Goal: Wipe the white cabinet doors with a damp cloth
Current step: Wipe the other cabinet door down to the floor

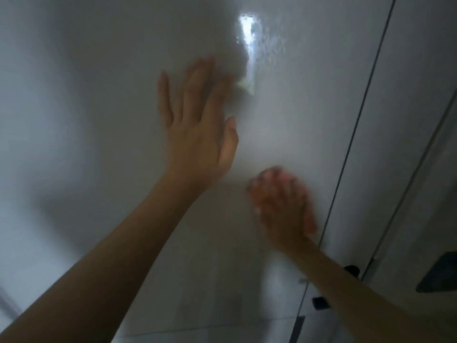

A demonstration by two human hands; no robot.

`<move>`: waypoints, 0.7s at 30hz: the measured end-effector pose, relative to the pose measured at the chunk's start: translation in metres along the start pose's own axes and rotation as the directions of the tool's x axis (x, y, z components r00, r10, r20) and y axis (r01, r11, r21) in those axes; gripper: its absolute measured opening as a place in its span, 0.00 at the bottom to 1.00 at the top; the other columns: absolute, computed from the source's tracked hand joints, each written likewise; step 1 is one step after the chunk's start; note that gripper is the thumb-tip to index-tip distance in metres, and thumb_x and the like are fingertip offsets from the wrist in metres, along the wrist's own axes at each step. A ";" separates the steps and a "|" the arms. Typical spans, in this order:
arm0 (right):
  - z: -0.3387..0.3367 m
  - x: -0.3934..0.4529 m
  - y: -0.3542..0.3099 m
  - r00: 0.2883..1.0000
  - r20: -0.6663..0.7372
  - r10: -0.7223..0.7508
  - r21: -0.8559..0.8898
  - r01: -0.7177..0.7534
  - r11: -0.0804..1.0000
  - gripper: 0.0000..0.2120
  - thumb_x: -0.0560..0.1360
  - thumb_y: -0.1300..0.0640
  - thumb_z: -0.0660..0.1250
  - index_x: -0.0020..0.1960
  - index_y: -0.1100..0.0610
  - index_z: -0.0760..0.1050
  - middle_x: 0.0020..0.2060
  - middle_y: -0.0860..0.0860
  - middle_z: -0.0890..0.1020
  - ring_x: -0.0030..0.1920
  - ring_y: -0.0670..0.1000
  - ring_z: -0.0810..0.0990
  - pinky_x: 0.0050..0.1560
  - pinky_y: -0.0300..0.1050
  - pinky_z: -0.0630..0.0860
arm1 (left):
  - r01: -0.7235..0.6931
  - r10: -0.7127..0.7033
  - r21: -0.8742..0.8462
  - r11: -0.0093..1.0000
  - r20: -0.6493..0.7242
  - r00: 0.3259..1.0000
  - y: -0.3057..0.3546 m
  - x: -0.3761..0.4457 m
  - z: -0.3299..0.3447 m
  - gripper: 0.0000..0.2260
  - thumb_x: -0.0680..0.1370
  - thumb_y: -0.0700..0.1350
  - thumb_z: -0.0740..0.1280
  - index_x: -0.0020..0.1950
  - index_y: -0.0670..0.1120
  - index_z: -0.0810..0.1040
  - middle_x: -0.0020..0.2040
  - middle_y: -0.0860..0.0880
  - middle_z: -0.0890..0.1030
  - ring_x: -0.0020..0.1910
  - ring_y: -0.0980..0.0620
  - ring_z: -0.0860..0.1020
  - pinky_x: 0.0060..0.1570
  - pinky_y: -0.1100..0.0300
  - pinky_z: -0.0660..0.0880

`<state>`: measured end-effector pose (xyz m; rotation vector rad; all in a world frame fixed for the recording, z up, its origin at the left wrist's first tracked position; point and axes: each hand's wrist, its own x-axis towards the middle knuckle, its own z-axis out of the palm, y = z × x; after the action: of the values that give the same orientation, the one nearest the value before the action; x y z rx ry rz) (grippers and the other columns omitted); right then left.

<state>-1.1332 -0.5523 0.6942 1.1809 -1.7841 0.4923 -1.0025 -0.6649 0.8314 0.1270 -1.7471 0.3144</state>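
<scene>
Cabinet door, white, glossy, fills most of the view. Left hand: fingers straight and spread, flat against the door, holding nothing. Right hand: lower and to the right, blurred; fingers appear flattened on the door, and whether a cloth lies under it cannot be told. The hands are apart, neither touching the other.

Pale yellowish patch: just beside the left fingertips, perhaps a cloth or a reflection; too blurred to say. Bright glare with wet-looking streaks: above that patch.

Door seam: dark line running top to bottom, just right of the right hand. Neighbouring door: white, beyond the seam. Black fittings: low on the seam, by the right forearm. Broad bare panel lies left of the left arm.
</scene>
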 end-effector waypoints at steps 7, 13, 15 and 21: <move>0.009 0.065 -0.060 0.941 -0.337 0.022 -0.002 -0.024 1.000 0.24 0.77 0.52 0.57 0.73 0.55 0.65 0.72 0.58 0.65 0.73 0.61 0.59 0.74 0.61 0.48 | 0.243 -0.248 0.099 0.965 0.041 0.968 -0.038 -0.036 -0.034 0.24 0.77 0.49 0.55 0.70 0.41 0.69 0.72 0.37 0.65 0.73 0.40 0.62 0.71 0.42 0.48; -0.005 0.065 -0.016 0.912 -0.236 -0.334 -0.197 0.292 0.936 0.23 0.79 0.53 0.51 0.73 0.51 0.63 0.73 0.53 0.64 0.73 0.58 0.59 0.73 0.54 0.46 | 0.228 -0.237 0.125 0.966 0.056 0.970 -0.061 -0.078 -0.046 0.26 0.76 0.51 0.53 0.70 0.39 0.70 0.71 0.36 0.66 0.71 0.36 0.64 0.71 0.41 0.52; -0.020 0.093 -0.012 0.921 -0.389 -0.033 -0.123 -0.016 0.992 0.24 0.80 0.52 0.49 0.76 0.53 0.59 0.75 0.55 0.60 0.75 0.58 0.55 0.73 0.55 0.47 | 0.231 -0.237 0.129 0.964 0.034 0.971 -0.068 -0.092 -0.045 0.26 0.76 0.51 0.53 0.70 0.39 0.70 0.71 0.36 0.66 0.71 0.37 0.64 0.71 0.42 0.51; 0.043 0.016 -0.101 0.851 -0.200 -0.486 -0.140 0.466 0.873 0.23 0.77 0.55 0.59 0.72 0.55 0.66 0.73 0.55 0.65 0.75 0.60 0.58 0.74 0.58 0.50 | 0.153 -0.154 0.130 0.980 -0.005 0.988 -0.076 -0.128 -0.037 0.23 0.77 0.49 0.54 0.62 0.38 0.77 0.66 0.37 0.74 0.68 0.38 0.70 0.68 0.39 0.57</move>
<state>-1.0672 -0.6381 0.6707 1.3880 -1.2396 0.2388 -0.9223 -0.7385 0.7235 0.3557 -1.7103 0.3153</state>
